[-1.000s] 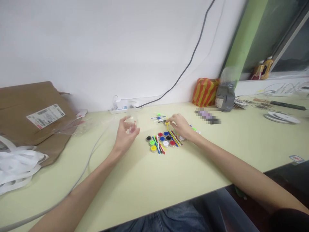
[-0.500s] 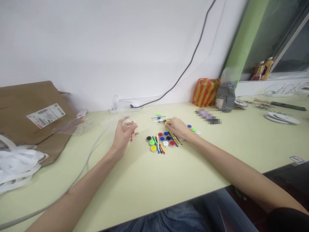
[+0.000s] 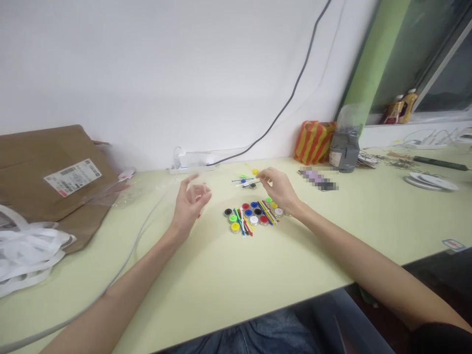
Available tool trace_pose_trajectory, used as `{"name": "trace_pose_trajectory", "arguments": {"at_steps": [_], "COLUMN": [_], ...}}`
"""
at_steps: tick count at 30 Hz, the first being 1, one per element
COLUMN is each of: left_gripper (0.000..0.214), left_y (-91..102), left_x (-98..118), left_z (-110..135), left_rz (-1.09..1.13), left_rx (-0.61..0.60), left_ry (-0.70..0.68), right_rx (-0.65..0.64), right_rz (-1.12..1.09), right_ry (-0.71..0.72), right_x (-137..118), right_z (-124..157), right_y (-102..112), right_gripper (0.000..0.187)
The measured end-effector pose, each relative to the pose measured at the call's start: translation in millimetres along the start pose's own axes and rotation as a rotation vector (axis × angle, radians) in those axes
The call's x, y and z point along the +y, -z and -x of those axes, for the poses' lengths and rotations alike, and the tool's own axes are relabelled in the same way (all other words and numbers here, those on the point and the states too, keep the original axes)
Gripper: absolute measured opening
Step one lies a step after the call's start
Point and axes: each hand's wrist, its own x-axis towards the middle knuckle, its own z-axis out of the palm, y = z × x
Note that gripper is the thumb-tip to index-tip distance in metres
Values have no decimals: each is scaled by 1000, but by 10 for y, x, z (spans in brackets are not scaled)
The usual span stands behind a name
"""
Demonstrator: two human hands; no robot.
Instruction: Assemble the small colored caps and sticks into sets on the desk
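Note:
My left hand (image 3: pixel 191 201) is raised over the table left of the coloured pieces, fingers curled round a red spinner (image 3: pixel 199 215), mostly hidden by them. My right hand (image 3: pixel 278 187) hovers at the back of the group, thumb and forefinger apart. Its fingertips are beside a yellow spinner (image 3: pixel 255 172) with a long pointer. Close by lie a blue spinner (image 3: pixel 243 181), a black spinner (image 3: pixel 252 186) and a green one (image 3: pixel 243 176). Nearer me are several round bases with coloured tops, such as a white one (image 3: pixel 254 220), and loose arrow pointers (image 3: pixel 243 223).
On the left lie a brown paper parcel (image 3: pixel 33 147) and white strips (image 3: pixel 29 246), with a grey cable (image 3: pixel 136 241) alongside. A power strip (image 3: pixel 191 169) is against the wall. A striped bag (image 3: pixel 313 142) and a grey bag (image 3: pixel 344 150) stand at the back right.
The yellow spinner has moved to the back of the group, and my right hand has lifted slightly away, uncovering the black spinner. My left hand has turned, hiding more of the red spinner.

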Motion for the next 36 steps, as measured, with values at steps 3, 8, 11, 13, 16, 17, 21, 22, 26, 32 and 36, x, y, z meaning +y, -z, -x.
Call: {"name": "trace_pose_trajectory", "arguments": {"at_steps": [3, 8, 11, 13, 16, 17, 21, 22, 26, 32, 36], "left_gripper": [67, 74, 79, 80, 79, 79, 75, 75, 80, 77, 70], "left_y": [11, 37, 46, 57, 77, 78, 34, 14, -51, -86, -85], "left_x": [-45, -48, -37, -39, -44, -39, 23, 44, 91, 67, 92], "left_z": [15, 56, 55, 40, 21, 20, 61, 79, 143, 141, 107], "left_rz": [-238, -716, -901, -981, -1049, -1055, -1021, -1002, -908, -643, -225], "left_rx": [-24, -126, -217, -258, -289, -294, -302, -302, -302, -161, -3], "left_ry": [-134, -295, -356, -384, -414, -428, -485, -492, -479, -329, 37], "right_rx": [18, 37, 136, 196, 220, 206, 85, 58, -20, 104, 215], "right_rz": [-40, -52, -82, -78, -92, -118, -311, -366, -510, -420, -187], "right_ry": [73, 258, 318, 340, 338, 321, 170, 129, 18, 68, -19], "right_x": [-107, -281, -373, -420, -472, -488, -569, -596, -721, -681, -291], "right_z": [25, 73, 106, 123, 135, 139, 178, 196, 253, 150, 68], "right_y": [49, 53, 54, 70, 91, 90, 21, -6, -74, 49, 70], "right_gripper": [22, 14, 17, 19, 16, 13, 8, 12, 22, 20, 28]}}
